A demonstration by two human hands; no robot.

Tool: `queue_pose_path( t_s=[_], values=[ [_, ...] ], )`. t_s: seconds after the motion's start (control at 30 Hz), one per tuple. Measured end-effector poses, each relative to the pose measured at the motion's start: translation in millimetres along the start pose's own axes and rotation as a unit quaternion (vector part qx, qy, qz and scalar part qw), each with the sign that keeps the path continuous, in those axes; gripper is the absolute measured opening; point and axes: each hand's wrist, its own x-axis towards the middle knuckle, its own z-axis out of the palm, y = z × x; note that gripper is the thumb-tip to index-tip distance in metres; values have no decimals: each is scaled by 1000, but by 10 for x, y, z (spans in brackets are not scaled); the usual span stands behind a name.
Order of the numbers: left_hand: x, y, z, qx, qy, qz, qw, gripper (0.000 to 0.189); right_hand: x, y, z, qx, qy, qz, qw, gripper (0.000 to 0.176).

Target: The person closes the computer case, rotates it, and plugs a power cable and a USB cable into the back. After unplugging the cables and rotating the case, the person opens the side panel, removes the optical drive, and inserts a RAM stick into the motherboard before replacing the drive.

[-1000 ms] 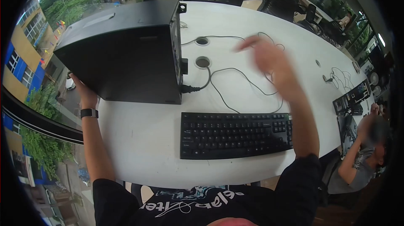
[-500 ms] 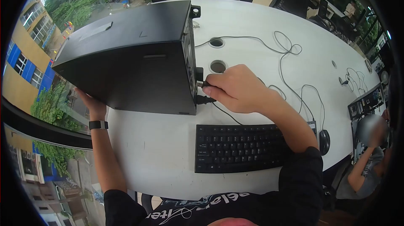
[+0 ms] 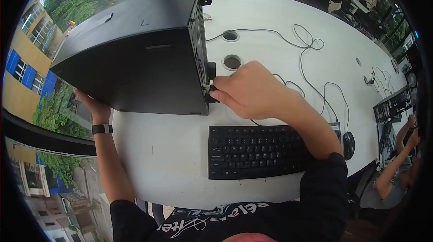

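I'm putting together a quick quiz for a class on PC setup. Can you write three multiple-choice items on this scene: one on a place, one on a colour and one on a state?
1. Where is the mouse?
A. Just right of the keyboard
B. Left of it
C. On top of it

2. What colour is the keyboard?
A. White
B. Black
C. Red

3. What is the right hand doing?
A. Lying open, palm up
B. Typing
C. Pinching a plug at the rear of the computer case

Answers:
1 A, the mouse sits just past the keyboard's right end.
2 B, its keys and frame are black.
3 C, the hand is closed on the plug against the case's back panel.
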Motion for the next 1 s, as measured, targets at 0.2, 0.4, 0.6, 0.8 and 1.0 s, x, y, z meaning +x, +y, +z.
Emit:
queue_pose_path(
  t_s=[0.2,0.4,0.6,0.8,1.0],
  values=[
    [65,-42,-35,16,9,43,999,77,208,-6,-326,-33,-113,-14,993,31],
    [-20,16,59,22,32,2,999,78,86,116,-95,77,-104,31,991,35],
    [126,-53,-110,26,-11,13,1000,82,34,143,-268,164,-91,69,980,35],
    [19,-12,-38,17,14,-15,1000,83,27,236,-304,234,-98,108,961,32],
    [44,-9,-43,13,12,-20,1000,82,-9,113,-221,121,-41,39,991,18]
  ],
)
